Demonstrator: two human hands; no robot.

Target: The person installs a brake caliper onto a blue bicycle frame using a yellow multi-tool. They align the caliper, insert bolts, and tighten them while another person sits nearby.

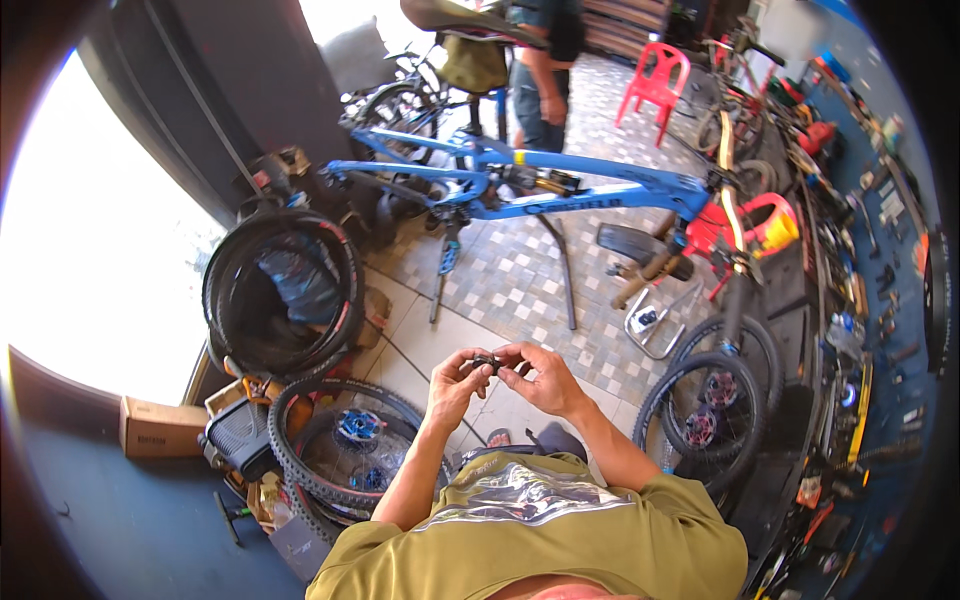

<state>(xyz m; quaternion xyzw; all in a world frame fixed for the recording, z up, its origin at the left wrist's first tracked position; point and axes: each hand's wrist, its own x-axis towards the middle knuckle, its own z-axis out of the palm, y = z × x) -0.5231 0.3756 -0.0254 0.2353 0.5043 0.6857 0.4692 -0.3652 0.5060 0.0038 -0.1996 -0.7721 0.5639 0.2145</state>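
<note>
the person's bare left hand [457, 386] and bare right hand [542, 380] meet in front of the chest, fingertips near each other, both pinching a small, dark, irregular part [487, 364] between thumb and fingers; it is too small to tell its exact kind. the part sits between the two hands, above the pale tiled floor [408, 318] and in front of the olive-green printed t-shirt [450, 530]. beyond the hands, a bright blue bicycle frame [590, 192] stretches across the view, its gold-coloured handlebar [729, 180] at the right end. to the left, a stack of black, knobby-tyred wheels [290, 402] lies just beside a brown cardboard box [160, 428], with more round black tyres [345, 310] behind. to the right, black-tyred wheels [745, 450] rest near a long wall of tools [870, 290]. at the back, a red plastic chair [655, 82] stands near another person [540, 85] in dark clothes.
</note>
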